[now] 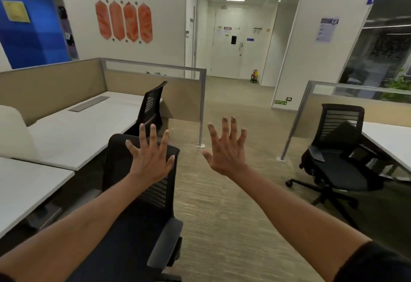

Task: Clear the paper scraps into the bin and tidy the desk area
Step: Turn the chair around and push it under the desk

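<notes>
your left hand (149, 159) and right hand (224, 148) are both raised in front of you, arms stretched out, fingers spread wide, holding nothing. the white desk (77, 130) lies to your left, beyond a black chair (138, 183) under your left hand. no scraps or bin show.

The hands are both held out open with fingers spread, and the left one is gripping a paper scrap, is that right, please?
Not quite: the head view shows the left hand holding nothing. Both it and the right hand are held out open with fingers spread.
</notes>
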Motion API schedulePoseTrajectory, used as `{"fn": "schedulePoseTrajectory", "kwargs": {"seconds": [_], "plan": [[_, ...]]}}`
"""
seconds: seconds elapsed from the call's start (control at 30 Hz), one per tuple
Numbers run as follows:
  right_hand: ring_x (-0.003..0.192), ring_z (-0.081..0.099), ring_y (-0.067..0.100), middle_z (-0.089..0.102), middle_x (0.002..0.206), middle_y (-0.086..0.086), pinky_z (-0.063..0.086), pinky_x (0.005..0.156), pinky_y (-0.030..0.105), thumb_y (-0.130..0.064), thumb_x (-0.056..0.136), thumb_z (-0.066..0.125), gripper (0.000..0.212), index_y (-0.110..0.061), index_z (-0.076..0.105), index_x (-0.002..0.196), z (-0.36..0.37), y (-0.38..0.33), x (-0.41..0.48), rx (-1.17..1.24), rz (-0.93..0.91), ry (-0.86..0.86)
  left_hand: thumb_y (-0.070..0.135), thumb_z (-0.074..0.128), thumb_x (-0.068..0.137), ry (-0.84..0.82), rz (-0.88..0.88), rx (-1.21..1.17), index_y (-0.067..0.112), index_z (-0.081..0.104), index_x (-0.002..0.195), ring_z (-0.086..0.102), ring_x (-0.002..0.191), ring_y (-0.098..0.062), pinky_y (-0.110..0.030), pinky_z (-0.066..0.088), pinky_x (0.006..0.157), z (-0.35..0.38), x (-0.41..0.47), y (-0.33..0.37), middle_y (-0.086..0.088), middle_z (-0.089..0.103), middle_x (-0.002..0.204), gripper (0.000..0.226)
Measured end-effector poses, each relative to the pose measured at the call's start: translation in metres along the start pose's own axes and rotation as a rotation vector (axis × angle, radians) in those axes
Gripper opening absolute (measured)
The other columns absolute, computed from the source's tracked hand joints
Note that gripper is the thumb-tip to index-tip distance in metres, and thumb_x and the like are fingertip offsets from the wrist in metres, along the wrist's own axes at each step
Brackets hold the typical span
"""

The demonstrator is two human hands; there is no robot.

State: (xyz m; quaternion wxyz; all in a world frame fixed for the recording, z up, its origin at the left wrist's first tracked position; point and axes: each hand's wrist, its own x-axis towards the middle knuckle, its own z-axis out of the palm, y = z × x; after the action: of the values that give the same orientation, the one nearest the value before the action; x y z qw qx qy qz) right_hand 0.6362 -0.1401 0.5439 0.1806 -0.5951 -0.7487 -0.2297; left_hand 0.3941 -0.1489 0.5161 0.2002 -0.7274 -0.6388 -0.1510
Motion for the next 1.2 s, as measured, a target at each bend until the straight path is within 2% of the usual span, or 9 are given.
{"fn": "schedulePoseTrajectory", "kwargs": {"seconds": [0.23,0.53,0.7,0.87,0.97,1.1,1.2], "plan": [[0.139,0.002,0.049,0.016,0.153,0.027,0.016,0.101,0.071,-0.063,0.074,0.053,0.088,-0.025,0.017,0.145,0.07,0.059,0.075,0.036,-0.106,-0.001,0.064,0.034,0.083,-0.031,-0.073,0.05,0.022,0.013,0.146,-0.012,0.141,-0.046,-0.081,0.015,0.096,0.06,0.078,0.033,-0.021,0.009,0.156,0.078],[0.14,-0.001,0.048,0.015,0.153,0.026,0.015,0.104,0.071,-0.062,0.076,0.048,0.084,-0.028,0.016,0.146,0.157,0.077,0.236,0.125,-0.288,0.133,0.065,0.032,0.083,-0.082,-0.25,0.134,0.021,0.022,0.144,-0.009,0.141,-0.047,-0.082,0.01,0.095,0.136,0.195,0.027,-0.021,0.015,0.155,0.076],[0.141,0.001,0.045,0.019,0.152,0.025,0.019,0.102,0.07,-0.062,0.074,0.055,0.084,-0.031,0.022,0.145,0.208,0.059,0.311,0.234,-0.442,0.17,0.066,0.032,0.08,-0.143,-0.422,0.202,0.021,0.022,0.144,-0.019,0.139,-0.045,-0.083,0.011,0.095,0.172,0.228,0.015,-0.019,0.013,0.155,0.078],[0.138,0.013,0.049,0.023,0.15,0.026,0.025,0.098,0.072,-0.059,0.071,0.062,0.085,-0.03,0.026,0.143,0.258,0.026,0.393,0.351,-0.666,0.206,0.066,0.041,0.073,-0.171,-0.622,0.247,0.022,0.027,0.141,-0.012,0.141,-0.046,-0.084,0.014,0.092,0.212,0.248,0.007,-0.02,0.015,0.154,0.082],[0.138,0.009,0.049,0.018,0.15,0.026,0.024,0.098,0.072,-0.059,0.07,0.062,0.086,-0.029,0.026,0.143,0.284,0.0,0.43,0.434,-0.767,0.234,0.066,0.044,0.071,-0.17,-0.713,0.312,0.021,0.029,0.14,-0.009,0.141,-0.046,-0.085,0.016,0.09,0.229,0.262,-0.004,-0.021,0.019,0.154,0.084],[0.139,0.007,0.05,0.015,0.153,0.027,0.023,0.099,0.072,-0.057,0.071,0.064,0.088,-0.029,0.023,0.144,0.314,-0.028,0.462,0.488,-1.004,0.266,0.067,0.05,0.068,-0.16,-0.899,0.374,0.021,0.028,0.141,-0.007,0.142,-0.046,-0.084,0.012,0.091,0.243,0.278,0.005,-0.019,0.017,0.154,0.088],[0.141,-0.002,0.049,0.008,0.155,0.025,0.019,0.102,0.072,-0.057,0.075,0.061,0.087,-0.031,0.017,0.145,0.326,-0.056,0.48,0.548,-1.152,0.243,0.068,0.046,0.069,-0.154,-0.998,0.456,0.021,0.027,0.141,-0.006,0.142,-0.046,-0.083,0.007,0.091,0.245,0.286,0.006,-0.019,0.018,0.154,0.088]]}}
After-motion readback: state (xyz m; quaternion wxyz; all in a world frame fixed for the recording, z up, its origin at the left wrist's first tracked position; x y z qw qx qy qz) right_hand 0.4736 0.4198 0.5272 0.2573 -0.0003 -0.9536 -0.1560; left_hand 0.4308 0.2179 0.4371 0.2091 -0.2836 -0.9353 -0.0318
